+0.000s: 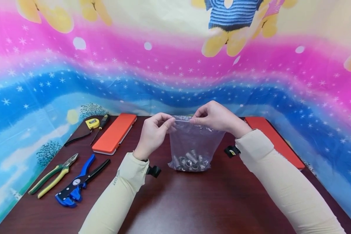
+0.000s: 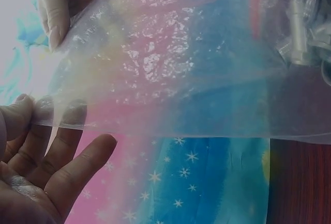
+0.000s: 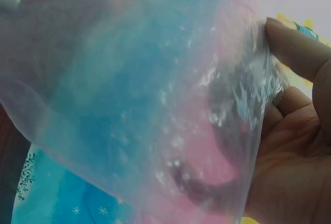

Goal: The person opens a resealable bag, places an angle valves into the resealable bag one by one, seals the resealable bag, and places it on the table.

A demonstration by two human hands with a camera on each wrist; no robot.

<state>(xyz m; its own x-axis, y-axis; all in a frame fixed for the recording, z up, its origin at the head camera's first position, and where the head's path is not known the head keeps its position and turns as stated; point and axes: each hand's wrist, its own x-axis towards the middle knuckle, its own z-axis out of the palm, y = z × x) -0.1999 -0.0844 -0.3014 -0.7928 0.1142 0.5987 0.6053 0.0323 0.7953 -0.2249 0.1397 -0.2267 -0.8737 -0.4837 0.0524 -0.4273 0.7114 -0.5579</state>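
Observation:
A clear zip bag (image 1: pixel 193 139) stands upright on the table, its top edge drawn between both hands. Shiny metal tube fittings (image 1: pixel 191 161) lie heaped in its bottom. My left hand (image 1: pixel 155 132) pinches the top left corner between thumb and fingers; in the left wrist view that hand (image 2: pixel 57 167) has the film between its fingers. My right hand (image 1: pixel 217 117) pinches the top edge farther right. In the right wrist view the thumb of the right hand (image 3: pixel 295 131) presses the film, and some fingers show blurred through the plastic.
At left on the dark table (image 1: pixel 169 201) lie green-yellow pliers (image 1: pixel 55 175), a blue-black wire stripper (image 1: pixel 79 182), an orange case (image 1: pixel 115 133), a screwdriver (image 1: pixel 102 125) and a yellow tape measure (image 1: pixel 92 123). Another orange case (image 1: pixel 272 139) lies at right, beside the right forearm.

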